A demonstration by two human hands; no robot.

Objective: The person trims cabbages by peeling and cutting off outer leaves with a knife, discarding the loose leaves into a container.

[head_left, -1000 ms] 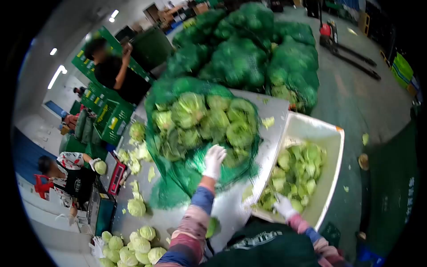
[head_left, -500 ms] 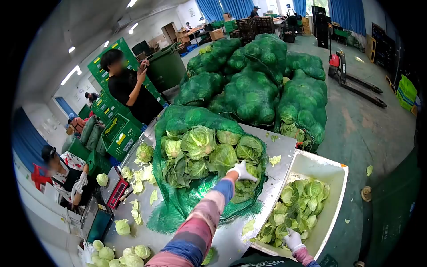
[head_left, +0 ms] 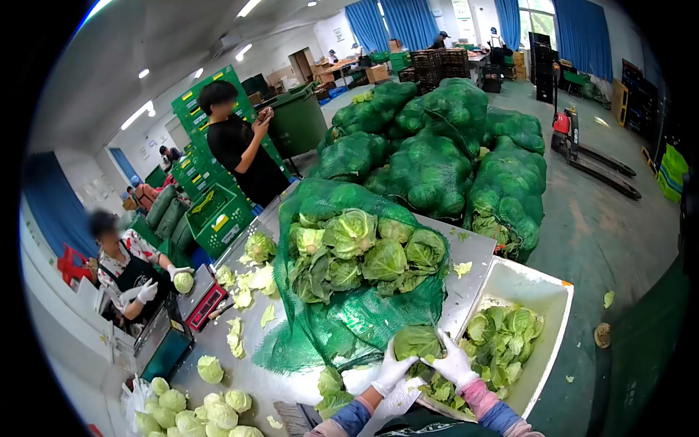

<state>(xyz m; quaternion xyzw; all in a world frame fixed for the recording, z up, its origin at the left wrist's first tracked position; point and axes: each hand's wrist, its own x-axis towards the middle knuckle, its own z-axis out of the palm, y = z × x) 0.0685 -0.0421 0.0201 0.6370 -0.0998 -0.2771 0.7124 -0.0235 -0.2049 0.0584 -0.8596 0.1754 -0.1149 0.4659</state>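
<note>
Between my two white-gloved hands is a green cabbage (head_left: 417,342), held over the table's near edge beside the white bin. My left hand (head_left: 392,370) grips its left side, and my right hand (head_left: 454,360) holds its right side. Ahead, a green mesh bag (head_left: 328,197) lies open on the metal table (head_left: 462,251) with several cabbages (head_left: 350,233) showing in its mouth. Leaves fill the lower part of the white bin (head_left: 557,309) at the right.
Full mesh bags (head_left: 429,171) are piled beyond the table. Trimmed cabbages (head_left: 218,411) and a red scale (head_left: 206,304) stand at the left. A co-worker (head_left: 135,273) there holds a cabbage. Another person (head_left: 244,149) stands near green crates (head_left: 218,218). A brush (head_left: 293,419) lies near me.
My left hand has come back from the open bag to the near edge, and a cabbage is now between both hands. My right hand has risen from the bin. The co-worker now holds a cabbage.
</note>
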